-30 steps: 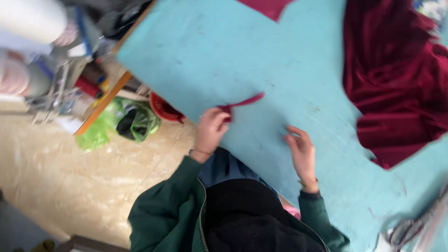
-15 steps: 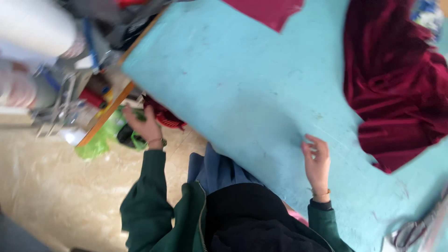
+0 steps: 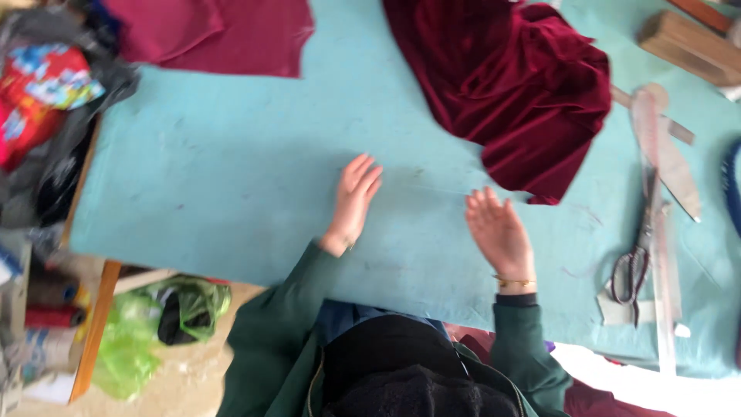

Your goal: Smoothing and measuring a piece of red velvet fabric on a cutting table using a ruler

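Turquoise table cover (image 3: 231, 177) fills most of view. Far left: multicoloured cloth heap (image 3: 42, 93), green plastic bag (image 3: 147, 324) on floor below. Left hand (image 3: 355, 197) flat on cover, fingers spread, holding nothing. Right hand (image 3: 498, 232) same deal, open palm down, just short of crumpled dark red velvet (image 3: 509, 85). Scissors (image 3: 634, 266) and clear ruler (image 3: 656, 232) off to right.

Scissors (image 3: 631, 266), clear ruler (image 3: 656, 232), wooden block (image 3: 689, 46), green plastic bag (image 3: 154, 324), thread spools (image 3: 50, 305).

Soft, even daylight and faint shadows; motion blur smears the whole view, and a washed-out glare patch sits near right.
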